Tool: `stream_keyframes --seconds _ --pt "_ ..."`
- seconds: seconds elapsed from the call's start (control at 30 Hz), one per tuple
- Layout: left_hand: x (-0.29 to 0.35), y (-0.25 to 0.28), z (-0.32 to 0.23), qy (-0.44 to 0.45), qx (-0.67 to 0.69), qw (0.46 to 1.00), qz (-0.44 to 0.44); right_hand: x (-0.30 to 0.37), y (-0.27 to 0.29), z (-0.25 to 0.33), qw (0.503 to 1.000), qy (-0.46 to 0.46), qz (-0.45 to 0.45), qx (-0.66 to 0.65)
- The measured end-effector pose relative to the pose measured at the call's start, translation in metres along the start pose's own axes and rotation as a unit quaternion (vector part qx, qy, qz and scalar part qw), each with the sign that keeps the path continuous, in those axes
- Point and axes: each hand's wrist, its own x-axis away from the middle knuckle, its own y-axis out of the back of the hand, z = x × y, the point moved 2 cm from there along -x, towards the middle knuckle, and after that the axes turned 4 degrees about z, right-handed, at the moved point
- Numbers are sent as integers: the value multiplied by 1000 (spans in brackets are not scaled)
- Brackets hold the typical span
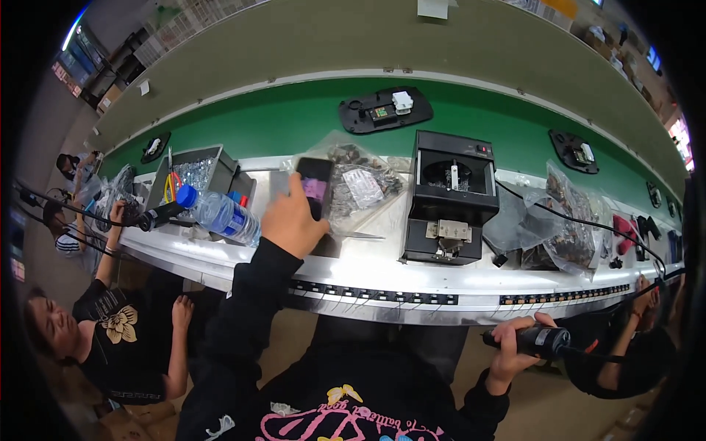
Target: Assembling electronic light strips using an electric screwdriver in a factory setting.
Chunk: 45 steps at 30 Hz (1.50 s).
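Note:
My left hand (pixel 288 224) reaches over the bench at a phone (pixel 315 187) with a dark case and a lit, purplish screen. Its index finger lies along the phone's left edge and the thumb is apart, near the lower end; the other fingers are blurred. In front of the bench edge, at the right, my right hand (pixel 512 351) is wrapped around a black electric screwdriver (pixel 543 342) with a cable at its end. Behind the phone lies a clear plastic bag (pixel 364 187) of small dark parts. A pair of tweezers (pixel 360 235) rests below that bag.
Right of the phone stands a black screw feeder (pixel 454 176). A water bottle (pixel 224 215) and a grey bin (pixel 198 176) of screws are at the left. Rows of small black parts (pixel 375 295) line the front edge. Co-workers (pixel 118 338) sit on both sides.

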Motion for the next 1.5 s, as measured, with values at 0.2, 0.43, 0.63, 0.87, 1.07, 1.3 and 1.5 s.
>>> stream_keyframes --seconds 0.2,0.43,0.63,0.87,1.07,1.3,1.5 --pt "-18 14 14 49 -25 994 -94 -7 -11 -2 999 2 31 -14" --pt "-70 -18 34 128 -156 977 -64 0 -19 -3 997 -31 58 -51" --pt "-75 -27 37 121 -83 985 90 6 -16 3 996 -23 70 -57" --pt "-53 -28 22 -194 -209 957 51 5 -13 4 995 -25 57 -75" --pt "-25 -32 3 -216 -98 969 62 9 -14 3 995 -27 59 -77" --pt "4 -20 -37 -210 -1 971 115 10 -24 1 996 -18 68 -54" --pt "-9 -6 -40 -245 3 970 -14 8 -28 2 996 -8 74 -54"
